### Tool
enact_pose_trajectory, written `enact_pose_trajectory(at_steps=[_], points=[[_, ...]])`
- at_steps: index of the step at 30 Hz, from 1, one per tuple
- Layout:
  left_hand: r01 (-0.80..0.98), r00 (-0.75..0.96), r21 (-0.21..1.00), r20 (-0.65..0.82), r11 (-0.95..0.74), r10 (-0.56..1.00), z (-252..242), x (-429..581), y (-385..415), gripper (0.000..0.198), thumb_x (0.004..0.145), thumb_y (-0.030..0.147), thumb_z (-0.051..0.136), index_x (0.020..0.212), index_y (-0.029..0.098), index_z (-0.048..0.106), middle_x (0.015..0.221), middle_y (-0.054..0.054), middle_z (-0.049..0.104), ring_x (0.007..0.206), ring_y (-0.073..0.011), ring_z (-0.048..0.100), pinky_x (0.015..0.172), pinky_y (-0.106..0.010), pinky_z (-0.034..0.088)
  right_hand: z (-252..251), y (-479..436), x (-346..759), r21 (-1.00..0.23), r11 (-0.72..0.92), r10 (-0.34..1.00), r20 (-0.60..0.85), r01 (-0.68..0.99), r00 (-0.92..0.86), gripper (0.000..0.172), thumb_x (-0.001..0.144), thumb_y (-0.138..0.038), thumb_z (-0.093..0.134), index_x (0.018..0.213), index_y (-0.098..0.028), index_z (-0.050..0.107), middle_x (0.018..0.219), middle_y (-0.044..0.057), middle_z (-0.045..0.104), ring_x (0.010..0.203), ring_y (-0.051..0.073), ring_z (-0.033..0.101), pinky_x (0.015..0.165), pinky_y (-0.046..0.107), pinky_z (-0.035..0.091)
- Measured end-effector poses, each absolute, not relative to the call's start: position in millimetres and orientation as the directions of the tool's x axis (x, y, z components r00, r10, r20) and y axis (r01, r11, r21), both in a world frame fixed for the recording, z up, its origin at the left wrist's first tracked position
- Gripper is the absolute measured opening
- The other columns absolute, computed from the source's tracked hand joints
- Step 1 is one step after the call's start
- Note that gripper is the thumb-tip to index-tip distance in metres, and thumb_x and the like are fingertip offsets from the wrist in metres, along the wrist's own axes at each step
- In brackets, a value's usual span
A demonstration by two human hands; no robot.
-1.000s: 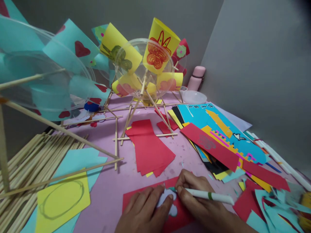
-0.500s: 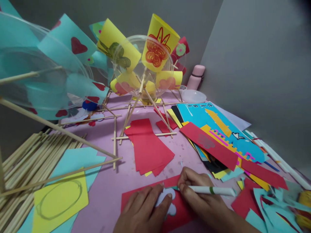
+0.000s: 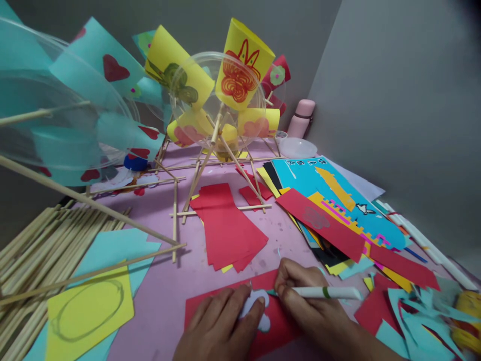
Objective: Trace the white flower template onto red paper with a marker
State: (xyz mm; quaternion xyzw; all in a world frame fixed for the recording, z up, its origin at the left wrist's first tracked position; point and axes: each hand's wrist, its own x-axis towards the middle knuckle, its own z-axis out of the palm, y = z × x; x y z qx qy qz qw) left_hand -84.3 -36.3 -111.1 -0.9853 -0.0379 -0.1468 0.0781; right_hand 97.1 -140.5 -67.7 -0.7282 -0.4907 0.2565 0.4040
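At the near edge of the table, my left hand lies with fingers stretched out, pressing a white scalloped paper cutout onto a red paper sheet. The cutout is partly hidden under my fingers and thumb. My right hand is closed around a white marker pen with a green band. Its greenish tip points left and meets the red sheet right beside the cutout's upper right edge.
A stack of red paper strips lies ahead. Wheel models of sticks, clear lids and yellow paper cups stand behind. Wooden sticks and yellow paper are left; a blue picture sheet and paper scraps right.
The whole view has shifted slightly, with the scene sitting a little further left. Both hands keep nearly the same pose, the marker tip still at the cutout's edge.
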Motion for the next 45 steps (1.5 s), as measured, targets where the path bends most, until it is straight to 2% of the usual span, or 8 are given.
enact_pose_trajectory(at_steps=[6, 11, 18, 24, 29, 45], points=[[0.126, 0.952, -0.16, 0.297, -0.979, 0.075, -112, -82, -40, 0.037, 0.099, 0.031, 0.03, 0.132, 0.03, 0.046, 0.123, 0.0, 0.062, 0.101, -0.0188, 0.063, 0.078, -0.032, 0.054, -68, -144, 96, -0.853, -0.141, 0.926, 0.066, 0.503, 0.371, 0.009, 0.07, -0.019, 0.033, 0.063, -0.023, 0.037, 0.05, -0.006, 0.039, 0.045, 0.012, 0.038, 0.047, 0.024, 0.027], [0.157, 0.947, -0.144, 0.303, -0.977, 0.108, -111, -80, -44, 0.038, 0.098, 0.027, 0.029, 0.131, 0.029, 0.047, 0.121, -0.001, 0.063, 0.099, -0.0203, 0.063, 0.076, -0.034, 0.054, -71, -144, 95, -0.828, -0.127, 0.927, 0.096, 0.545, 0.362, 0.009, 0.07, -0.016, 0.035, 0.063, -0.023, 0.036, 0.05, -0.006, 0.04, 0.046, 0.012, 0.041, 0.048, 0.024, 0.027], [0.207, 0.93, -0.082, 0.327, -0.975, 0.17, -106, -76, -50, 0.041, 0.091, 0.017, 0.036, 0.129, 0.027, 0.049, 0.117, -0.004, 0.064, 0.1, -0.0225, 0.061, 0.08, -0.036, 0.053, -64, -149, 89, -0.792, -0.161, 0.935, 0.068, 0.589, 0.347, 0.013, 0.077, -0.02, 0.032, 0.069, -0.022, 0.042, 0.056, 0.0, 0.05, 0.05, 0.016, 0.051, 0.051, 0.026, 0.036], [0.22, 0.919, -0.036, 0.343, -0.975, 0.195, -101, -74, -52, 0.048, 0.083, 0.01, 0.04, 0.127, 0.027, 0.05, 0.116, -0.004, 0.064, 0.099, -0.0221, 0.061, 0.08, -0.036, 0.053, -64, -157, 86, -0.745, -0.149, 0.937, 0.103, 0.651, 0.333, 0.02, 0.082, -0.021, 0.029, 0.069, -0.022, 0.044, 0.06, 0.002, 0.055, 0.05, 0.016, 0.054, 0.051, 0.027, 0.04], [0.219, 0.925, -0.012, 0.321, -0.976, 0.203, -99, -75, -52, 0.05, 0.082, 0.008, 0.04, 0.127, 0.027, 0.049, 0.117, -0.004, 0.063, 0.1, -0.0222, 0.06, 0.08, -0.037, 0.053, -63, -156, 87, -0.734, -0.122, 0.93, 0.151, 0.668, 0.335, 0.019, 0.081, -0.02, 0.031, 0.067, -0.023, 0.044, 0.056, 0.0, 0.054, 0.05, 0.015, 0.054, 0.049, 0.025, 0.039], [0.214, 0.93, 0.025, 0.301, -0.977, 0.211, -99, -77, -52, 0.059, 0.075, 0.003, 0.041, 0.129, 0.027, 0.049, 0.118, -0.003, 0.063, 0.101, -0.0232, 0.06, 0.081, -0.039, 0.054, -60, -158, 90, -0.763, -0.106, 0.953, 0.104, 0.637, 0.284, 0.016, 0.077, -0.018, 0.033, 0.066, -0.023, 0.042, 0.054, -0.002, 0.051, 0.046, 0.014, 0.049, 0.05, 0.024, 0.038]])
